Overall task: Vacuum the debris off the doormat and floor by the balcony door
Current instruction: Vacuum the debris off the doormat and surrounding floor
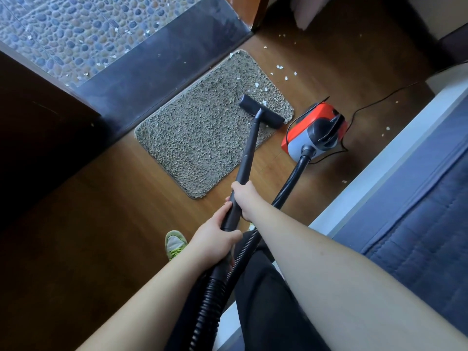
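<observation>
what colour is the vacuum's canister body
Red-orange on top with a grey front, seen in the head view: the vacuum canister beside the doormat.

A bed with a blue quilted cover [415,216] and a pale frame [367,178] runs along the right side of the room, close beside the wooden boards. Down near the bottom a green and grey sneaker [174,244] stands flat on the wood, and dark trousers [266,300] fill the space just right of it. At the left, a dark wooden cabinet side [38,117] stands in shadow.
</observation>
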{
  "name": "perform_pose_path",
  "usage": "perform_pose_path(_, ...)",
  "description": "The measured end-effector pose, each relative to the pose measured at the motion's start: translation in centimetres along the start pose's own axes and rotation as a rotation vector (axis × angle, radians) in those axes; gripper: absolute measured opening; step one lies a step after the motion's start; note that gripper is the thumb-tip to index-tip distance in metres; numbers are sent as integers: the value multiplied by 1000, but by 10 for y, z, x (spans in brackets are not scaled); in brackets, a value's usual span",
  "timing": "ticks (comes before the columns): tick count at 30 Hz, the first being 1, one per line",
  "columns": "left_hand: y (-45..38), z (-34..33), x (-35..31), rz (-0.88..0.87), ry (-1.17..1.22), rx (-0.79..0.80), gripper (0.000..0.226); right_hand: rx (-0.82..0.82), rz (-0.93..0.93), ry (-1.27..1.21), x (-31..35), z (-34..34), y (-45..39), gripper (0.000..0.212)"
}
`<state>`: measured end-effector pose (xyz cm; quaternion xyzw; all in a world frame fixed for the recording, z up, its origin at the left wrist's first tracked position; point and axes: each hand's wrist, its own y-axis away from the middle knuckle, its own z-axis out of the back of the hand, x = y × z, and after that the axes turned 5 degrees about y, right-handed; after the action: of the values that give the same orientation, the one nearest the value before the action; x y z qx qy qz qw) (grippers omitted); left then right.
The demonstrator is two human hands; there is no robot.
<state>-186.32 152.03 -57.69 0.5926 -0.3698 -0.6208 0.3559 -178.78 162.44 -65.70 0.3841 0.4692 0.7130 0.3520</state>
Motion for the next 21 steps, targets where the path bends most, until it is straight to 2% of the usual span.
perform_pose_path(7,13,-2,15,23,22,11,81,18,-16,3,-21,-3,6,27)
perform_pose_path(11,24,-3,32,44,74,37,88,25,-20,4,-37,-12,13,24)
perform_pose_path(21,46,4,62,55,63,77,82,41,-13,-29,-64,-35,33,32)
